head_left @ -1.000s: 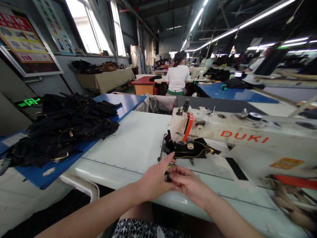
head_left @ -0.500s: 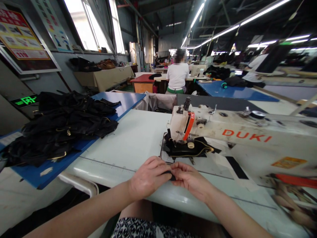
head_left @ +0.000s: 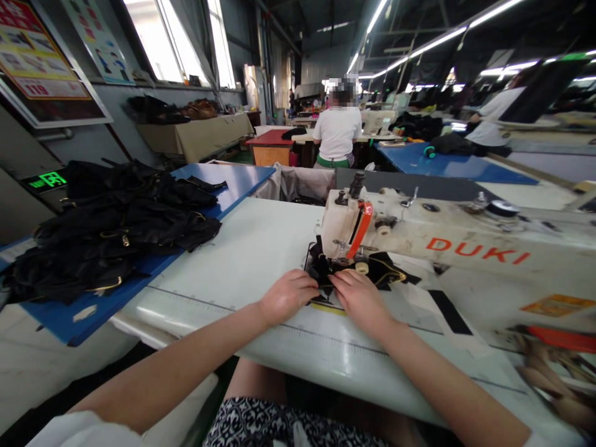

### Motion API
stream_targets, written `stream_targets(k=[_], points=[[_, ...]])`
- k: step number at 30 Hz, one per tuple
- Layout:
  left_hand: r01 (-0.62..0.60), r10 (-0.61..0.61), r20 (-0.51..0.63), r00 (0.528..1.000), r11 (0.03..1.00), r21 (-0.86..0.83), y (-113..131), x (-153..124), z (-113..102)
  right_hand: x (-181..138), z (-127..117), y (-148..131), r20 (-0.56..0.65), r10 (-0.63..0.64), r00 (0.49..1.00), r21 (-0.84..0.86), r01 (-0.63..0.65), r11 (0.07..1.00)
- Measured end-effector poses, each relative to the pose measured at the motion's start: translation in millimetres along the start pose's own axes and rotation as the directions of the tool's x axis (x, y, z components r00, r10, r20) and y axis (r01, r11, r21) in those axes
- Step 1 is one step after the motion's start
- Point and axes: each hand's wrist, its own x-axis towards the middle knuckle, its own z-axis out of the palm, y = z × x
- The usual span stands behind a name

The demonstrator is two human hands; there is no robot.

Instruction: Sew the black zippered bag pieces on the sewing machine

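Black fabric with a gold zipper (head_left: 387,270) lies under the head of a white sewing machine (head_left: 470,239) marked DUKI. My left hand (head_left: 289,297) is at the left front of the needle area, its fingertips closed on the edge of the black fabric. Close to the presser foot, my right hand (head_left: 359,299) has its fingers bent and pressed together on the same fabric. The fingertips of both hands are partly hidden against the dark cloth, and the needle itself does not show clearly.
A heap of black zippered pieces (head_left: 116,230) covers the blue side table (head_left: 242,180) at left. On the machine table (head_left: 261,230), a black strip (head_left: 449,311) lies to the right. A fabric-lined bin (head_left: 305,183) stands behind. Ahead sits a person in a white shirt (head_left: 338,133).
Both hands have moved forward from the table's front edge to the sewing machine's needle area. The small dark piece they held between them now merges with the black fabric there.
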Motion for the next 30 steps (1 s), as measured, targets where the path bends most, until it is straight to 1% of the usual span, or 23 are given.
stream_targets(k=[2, 4, 5, 7, 9, 12, 14, 16, 18, 20, 22, 24, 26, 28, 30], points=[[-0.033, 0.032, 0.054, 0.998, 0.999, 0.007, -3, -1, 1, 4, 3, 2, -0.012, 0.052, 0.999, 0.039, -0.051, 0.998], [-0.059, 0.057, 0.103, 0.993, 0.998, 0.014, -6, -1, 1, 6, 4, 5, -0.029, 0.180, 0.983, 0.133, -0.174, 0.976], [-0.067, 0.064, 0.119, 0.991, 0.998, 0.019, -7, 0, 0, 7, 4, 7, -0.029, 0.254, 0.967, 0.178, -0.245, 0.953], [-0.068, 0.064, 0.130, 0.990, 0.997, 0.029, -9, 3, 0, 9, 1, 10, -0.003, 0.375, 0.927, 0.240, -0.363, 0.900], [-0.031, 0.029, 0.096, 0.995, 0.999, 0.017, -11, 8, 0, 13, -2, 14, 0.030, 0.424, 0.905, 0.269, -0.416, 0.869], [0.081, -0.083, -0.021, 0.996, 0.995, -0.065, -14, 17, 5, 18, -7, 20, 0.079, 0.429, 0.900, 0.320, -0.431, 0.844], [0.147, -0.159, -0.096, 0.983, 0.982, -0.120, -16, 21, 10, 20, -10, 23, 0.099, 0.429, 0.898, 0.357, -0.435, 0.827], [0.186, -0.205, -0.147, 0.967, 0.973, -0.135, -17, 23, 13, 22, -11, 24, 0.109, 0.434, 0.894, 0.392, -0.440, 0.808], [0.190, -0.210, -0.178, 0.961, 0.974, -0.121, -16, 23, 16, 23, -10, 25, 0.114, 0.440, 0.891, 0.420, -0.444, 0.791], [0.164, -0.179, -0.182, 0.967, 0.982, -0.095, -15, 24, 17, 24, -10, 26, 0.116, 0.447, 0.887, 0.440, -0.450, 0.777], [0.115, -0.121, -0.126, 0.985, 0.992, -0.056, -14, 25, 18, 24, -9, 26, 0.121, 0.452, 0.884, 0.452, -0.454, 0.768], [0.052, -0.052, -0.016, 0.999, 0.999, -0.015, -15, 25, 18, 22, -9, 26, 0.129, 0.444, 0.887, 0.460, -0.450, 0.765], [-0.014, 0.012, 0.094, 0.995, 1.000, 0.015, -16, 24, 18, 18, -9, 24, 0.130, 0.409, 0.903, 0.463, -0.420, 0.781], [-0.049, 0.045, 0.153, 0.987, 0.998, 0.026, -17, 21, 16, 11, -9, 21, 0.110, 0.353, 0.929, 0.436, -0.364, 0.823], [-0.053, 0.047, 0.176, 0.983, 0.998, 0.030, -18, 17, 13, 2, -7, 17, 0.053, 0.267, 0.962, 0.371, -0.267, 0.889]])
